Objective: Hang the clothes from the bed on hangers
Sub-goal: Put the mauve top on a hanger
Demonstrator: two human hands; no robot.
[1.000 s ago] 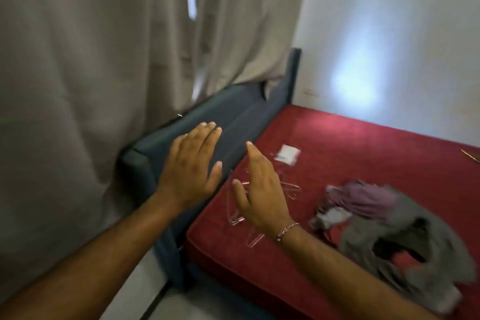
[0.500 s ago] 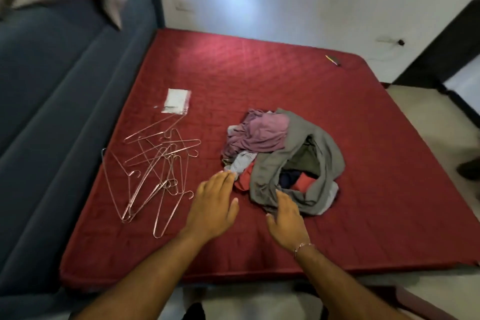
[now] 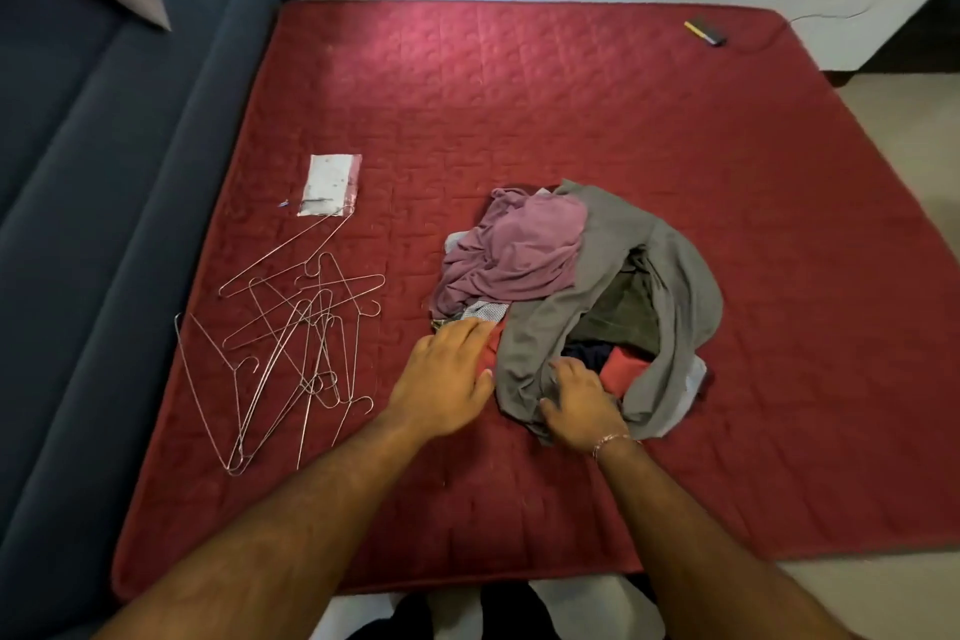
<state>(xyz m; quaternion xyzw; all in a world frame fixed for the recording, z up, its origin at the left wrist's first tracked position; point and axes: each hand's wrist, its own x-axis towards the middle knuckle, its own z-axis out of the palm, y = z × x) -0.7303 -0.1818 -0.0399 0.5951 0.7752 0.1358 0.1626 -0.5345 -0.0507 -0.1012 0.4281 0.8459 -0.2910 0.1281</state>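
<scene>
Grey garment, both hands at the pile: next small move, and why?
Probably close the right hand on the grey garment and lift it free. Its fingers already lie on the near edge, the garment drapes over the top of the clothes pile, and nothing is hung yet. The left hand rests at the pile's edge; the wire hangers lie untouched beside it.

Hands reach the clothes

Both hands have moved toward 12 o'clock: left hand (image 3: 447, 379) now touches the clothes pile (image 3: 571, 296); right hand (image 3: 579, 400) rests on its grey garment (image 3: 670, 265).
</scene>
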